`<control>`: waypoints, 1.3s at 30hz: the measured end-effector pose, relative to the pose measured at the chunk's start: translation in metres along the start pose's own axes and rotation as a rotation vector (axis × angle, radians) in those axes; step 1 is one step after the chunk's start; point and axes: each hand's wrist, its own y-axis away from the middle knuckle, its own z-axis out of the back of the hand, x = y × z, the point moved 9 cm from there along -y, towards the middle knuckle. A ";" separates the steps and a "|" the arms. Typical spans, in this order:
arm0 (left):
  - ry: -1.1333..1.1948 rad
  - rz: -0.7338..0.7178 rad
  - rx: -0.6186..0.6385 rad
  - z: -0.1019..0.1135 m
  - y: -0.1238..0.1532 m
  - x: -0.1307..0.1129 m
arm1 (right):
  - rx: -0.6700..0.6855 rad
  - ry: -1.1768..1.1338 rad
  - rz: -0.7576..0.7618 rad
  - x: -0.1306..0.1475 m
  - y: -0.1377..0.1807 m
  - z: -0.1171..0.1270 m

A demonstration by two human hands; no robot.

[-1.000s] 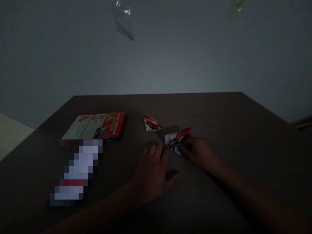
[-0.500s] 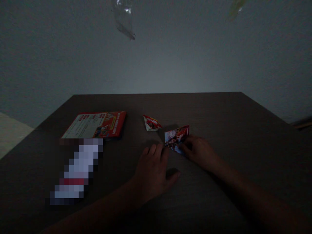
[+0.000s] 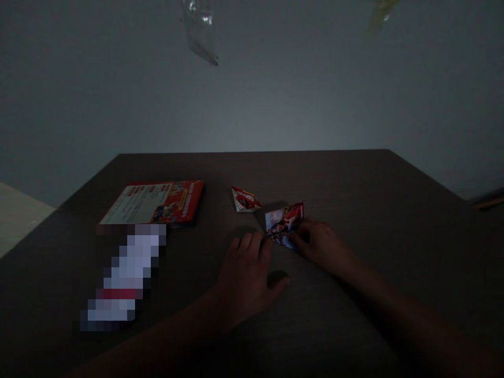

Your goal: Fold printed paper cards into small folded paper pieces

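Note:
A small printed card [image 3: 284, 219], folded across its middle, has its upper half standing up from the table. My right hand [image 3: 321, 241] pinches its right side between thumb and fingers. My left hand [image 3: 248, 275] lies palm down on the table with the thumb spread out, its index fingertip at the card's lower left corner. Just beyond the left hand rests a small red and white folded paper piece [image 3: 244, 200] with pointed corners. Dim light hides the finer print on both papers.
A red and white printed booklet or flat pack [image 3: 157, 203] lies at the left on the dark wooden table [image 3: 315, 170]. Nearer me is a pixelated pale object [image 3: 128, 275]. A clear plastic bag [image 3: 200, 31] hangs before the wall, with a yellowish item [image 3: 381, 13] at upper right.
The standing half of the card has shifted very slightly to the left. Both hands otherwise keep nearly the same place.

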 end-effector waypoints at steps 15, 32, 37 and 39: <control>-0.002 0.008 -0.011 0.003 -0.001 0.001 | -0.002 0.009 -0.014 0.001 0.000 0.001; -0.014 -0.020 -0.009 0.001 -0.002 0.000 | -0.008 -0.008 -0.015 0.000 -0.001 0.001; -0.011 -0.021 0.002 0.000 -0.002 0.000 | 0.000 -0.001 -0.024 0.003 -0.001 0.002; -0.006 -0.032 0.005 -0.001 -0.001 -0.001 | 0.000 -0.006 -0.026 0.003 -0.001 0.002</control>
